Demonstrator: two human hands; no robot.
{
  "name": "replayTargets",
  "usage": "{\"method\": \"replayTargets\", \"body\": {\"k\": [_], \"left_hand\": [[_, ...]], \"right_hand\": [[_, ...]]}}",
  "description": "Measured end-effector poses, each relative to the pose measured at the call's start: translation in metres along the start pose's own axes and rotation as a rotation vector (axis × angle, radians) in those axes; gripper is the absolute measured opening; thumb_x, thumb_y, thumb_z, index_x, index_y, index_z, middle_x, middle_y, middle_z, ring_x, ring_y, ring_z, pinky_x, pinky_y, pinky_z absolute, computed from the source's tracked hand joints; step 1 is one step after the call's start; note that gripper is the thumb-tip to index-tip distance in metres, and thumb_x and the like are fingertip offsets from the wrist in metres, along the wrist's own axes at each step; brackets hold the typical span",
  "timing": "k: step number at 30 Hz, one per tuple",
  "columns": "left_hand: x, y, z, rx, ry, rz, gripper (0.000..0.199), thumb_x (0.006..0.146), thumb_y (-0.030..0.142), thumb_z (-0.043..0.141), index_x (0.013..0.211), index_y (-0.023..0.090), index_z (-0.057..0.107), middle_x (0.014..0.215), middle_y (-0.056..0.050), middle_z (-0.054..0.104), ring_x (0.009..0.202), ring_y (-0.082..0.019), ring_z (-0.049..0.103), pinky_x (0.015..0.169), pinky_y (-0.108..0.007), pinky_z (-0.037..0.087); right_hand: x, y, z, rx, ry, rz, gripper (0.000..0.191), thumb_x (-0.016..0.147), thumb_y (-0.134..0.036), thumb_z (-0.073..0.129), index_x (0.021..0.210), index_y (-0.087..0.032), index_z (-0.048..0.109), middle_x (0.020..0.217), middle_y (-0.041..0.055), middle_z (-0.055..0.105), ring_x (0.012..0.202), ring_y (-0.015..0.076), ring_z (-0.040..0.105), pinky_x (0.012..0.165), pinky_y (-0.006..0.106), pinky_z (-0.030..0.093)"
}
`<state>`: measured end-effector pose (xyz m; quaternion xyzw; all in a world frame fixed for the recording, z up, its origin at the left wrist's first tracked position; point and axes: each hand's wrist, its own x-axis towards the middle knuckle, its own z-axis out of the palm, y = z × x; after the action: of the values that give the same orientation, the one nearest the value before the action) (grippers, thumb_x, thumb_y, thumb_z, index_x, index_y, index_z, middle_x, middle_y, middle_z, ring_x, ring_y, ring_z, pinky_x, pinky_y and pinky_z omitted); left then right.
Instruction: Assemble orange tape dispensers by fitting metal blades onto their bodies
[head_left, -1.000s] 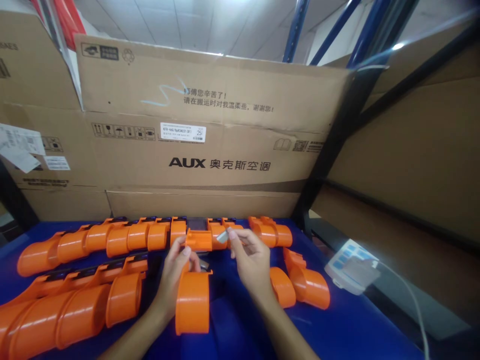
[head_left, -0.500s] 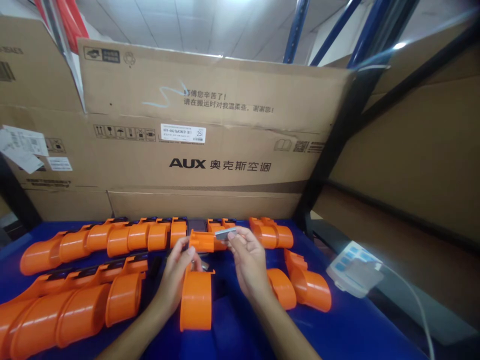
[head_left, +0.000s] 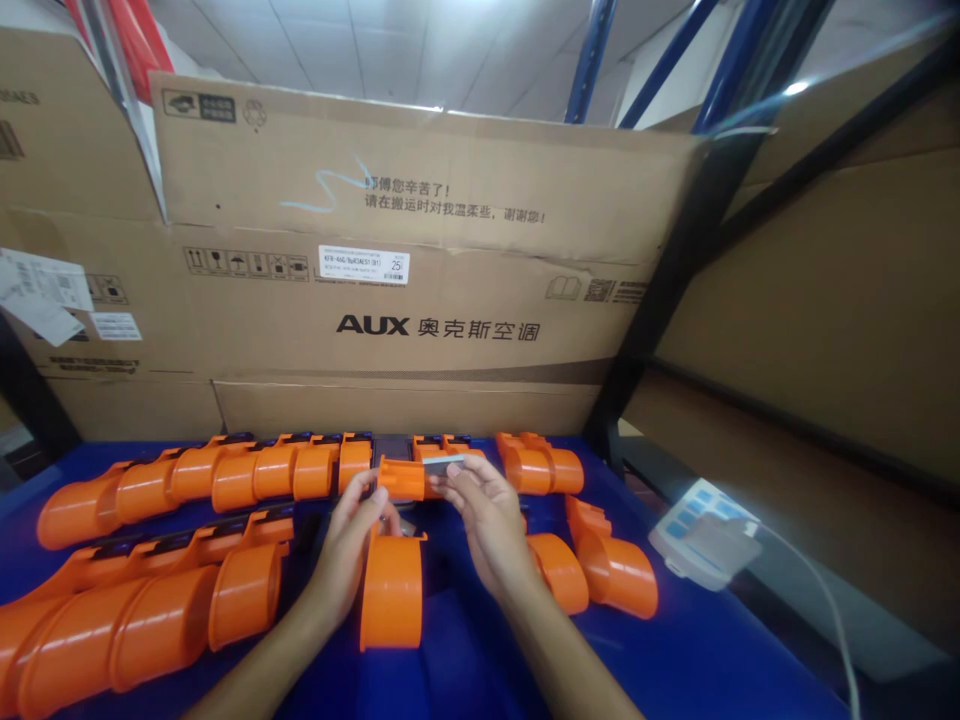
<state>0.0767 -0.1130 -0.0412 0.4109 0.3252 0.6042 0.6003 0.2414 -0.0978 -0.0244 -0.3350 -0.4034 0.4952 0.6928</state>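
Note:
My left hand (head_left: 352, 525) grips an orange plastic part (head_left: 392, 592) by its upper bracket, with the round cup hanging below. Between the fingers of my right hand (head_left: 487, 510) is a small flat grey piece (head_left: 444, 465), its left end touching the bracket's right side. Whether that end sits inside the bracket cannot be made out. Behind the hands, a dark square object (head_left: 393, 451) lies at the back of the blue surface.
Rows of orange parts (head_left: 161, 610) cover the left of the blue surface (head_left: 480, 690); more orange parts (head_left: 621, 578) lie at right. A white power strip (head_left: 705, 535) with a cable is at the right edge. Cardboard (head_left: 450, 390) stands behind.
My right hand has moved slightly left and the grey piece has come up against the orange bracket, closing the small gap. The view has shifted a little.

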Motion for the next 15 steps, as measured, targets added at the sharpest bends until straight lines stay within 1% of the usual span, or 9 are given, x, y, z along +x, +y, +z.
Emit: {"method": "replayTargets", "body": {"k": [3,5,7,11,13,15], "left_hand": [[-0.001,0.002,0.001,0.004,-0.007,0.005,0.044,0.080,0.055,0.075,0.102,0.021,0.058,0.063,0.001,0.065,0.054,-0.013,0.055,0.057,-0.023,0.043],[-0.001,0.002,0.001,0.003,-0.014,0.000,0.043,0.082,0.055,0.074,0.102,0.020,0.058,0.064,0.001,0.065,0.054,-0.013,0.055,0.057,-0.023,0.044],[0.001,-0.001,-0.001,-0.007,-0.020,-0.005,0.044,0.083,0.055,0.073,0.107,0.021,0.057,0.064,0.002,0.064,0.054,-0.014,0.055,0.056,-0.024,0.044],[0.005,-0.008,-0.007,-0.007,-0.004,-0.017,0.052,0.080,0.053,0.076,0.117,0.024,0.055,0.066,0.003,0.065,0.056,-0.015,0.057,0.058,-0.025,0.045],[0.006,-0.008,-0.008,-0.007,0.020,-0.023,0.052,0.079,0.053,0.077,0.118,0.025,0.057,0.066,0.003,0.064,0.055,-0.015,0.057,0.058,-0.025,0.045],[0.005,-0.006,-0.007,0.006,0.051,0.002,0.049,0.078,0.052,0.078,0.114,0.024,0.060,0.066,0.004,0.063,0.054,-0.015,0.056,0.058,-0.025,0.045]], "right_hand": [[0.001,0.000,-0.002,-0.004,-0.003,0.013,0.025,0.077,-0.037,0.085,0.090,-0.020,0.072,0.080,0.0006,0.074,0.072,0.0159,0.069,0.077,0.031,0.057],[0.002,-0.001,-0.002,-0.004,-0.018,0.019,0.023,0.077,-0.036,0.085,0.089,-0.020,0.074,0.077,0.0009,0.073,0.072,0.0157,0.068,0.073,0.029,0.056],[0.001,-0.001,-0.002,-0.021,-0.017,0.021,0.023,0.077,-0.037,0.085,0.089,-0.019,0.076,0.078,0.0021,0.074,0.074,0.0166,0.069,0.071,0.028,0.055],[0.000,0.002,0.000,-0.080,-0.008,0.027,0.030,0.079,-0.042,0.083,0.094,-0.017,0.081,0.085,0.0072,0.079,0.077,0.0197,0.071,0.073,0.033,0.057],[-0.001,0.003,0.000,-0.132,-0.011,0.007,0.033,0.082,-0.045,0.080,0.097,-0.016,0.082,0.088,0.0087,0.080,0.079,0.0220,0.072,0.073,0.035,0.058],[-0.001,0.003,-0.001,-0.236,-0.008,-0.049,0.034,0.084,-0.047,0.077,0.100,-0.018,0.082,0.091,0.0080,0.081,0.083,0.0244,0.073,0.074,0.037,0.059]]}}
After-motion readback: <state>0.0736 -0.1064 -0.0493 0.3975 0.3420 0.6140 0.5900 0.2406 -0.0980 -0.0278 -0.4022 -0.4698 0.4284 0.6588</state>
